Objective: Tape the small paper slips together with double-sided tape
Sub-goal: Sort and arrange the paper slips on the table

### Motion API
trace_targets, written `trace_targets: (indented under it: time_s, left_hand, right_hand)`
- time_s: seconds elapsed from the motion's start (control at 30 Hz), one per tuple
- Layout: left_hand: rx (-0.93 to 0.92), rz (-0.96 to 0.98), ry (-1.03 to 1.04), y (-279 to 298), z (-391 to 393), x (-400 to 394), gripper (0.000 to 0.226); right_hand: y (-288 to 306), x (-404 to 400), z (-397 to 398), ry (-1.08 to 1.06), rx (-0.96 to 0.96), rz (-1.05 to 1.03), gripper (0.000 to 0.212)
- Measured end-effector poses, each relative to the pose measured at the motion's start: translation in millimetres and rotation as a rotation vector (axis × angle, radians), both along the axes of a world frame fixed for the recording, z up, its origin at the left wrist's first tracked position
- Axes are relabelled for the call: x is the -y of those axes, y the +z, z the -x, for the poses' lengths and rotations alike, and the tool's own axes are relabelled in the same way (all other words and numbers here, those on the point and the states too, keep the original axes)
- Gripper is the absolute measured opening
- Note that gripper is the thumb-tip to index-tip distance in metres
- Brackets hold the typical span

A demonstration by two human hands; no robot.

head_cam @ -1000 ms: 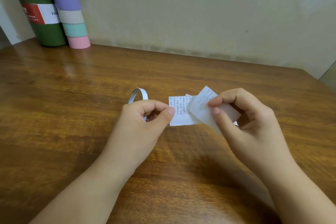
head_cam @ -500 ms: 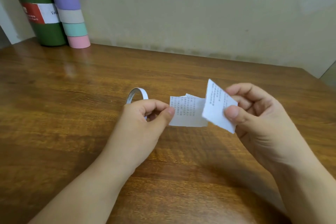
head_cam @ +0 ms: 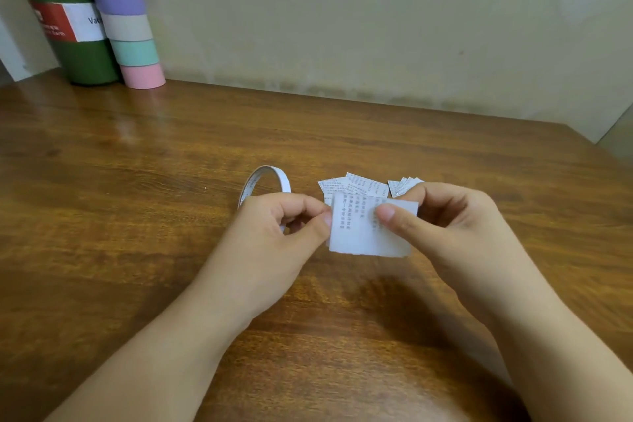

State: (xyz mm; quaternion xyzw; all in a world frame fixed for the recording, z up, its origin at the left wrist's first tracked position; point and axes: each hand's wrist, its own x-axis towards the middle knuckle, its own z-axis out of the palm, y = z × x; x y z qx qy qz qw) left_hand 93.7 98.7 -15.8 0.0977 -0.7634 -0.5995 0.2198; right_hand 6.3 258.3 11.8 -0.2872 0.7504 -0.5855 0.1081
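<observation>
pinched at opposite edges between left hand (head_cam: 274, 233) and right hand (head_cam: 442, 223), printed slip (head_cam: 363, 233) liable to crease or meet the tape roll (head_cam: 265, 181) crooked.

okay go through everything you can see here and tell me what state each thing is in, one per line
Held slip: off the table, pinched by both hands.
Left hand: pinching the slip's left edge.
Right hand: pinching its top right.
Loose slips: lying overlapped on the table.
Tape roll: on edge behind the left hand.
Green bottle: upright.

left hand (head_cam: 274, 233) curled, right hand (head_cam: 445, 226) pinching (thumb forward)
</observation>
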Motion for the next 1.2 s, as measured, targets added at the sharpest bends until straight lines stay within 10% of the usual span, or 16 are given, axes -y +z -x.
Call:
trace_targets:
  time_s: [1.2]
  left_hand:
    - [-0.037, -0.076, 0.110, 1.0, 0.5, -0.3, 0.011]
  right_hand:
    - [-0.9, 0.6, 0.5, -0.100, 0.020, 0.096, 0.025]
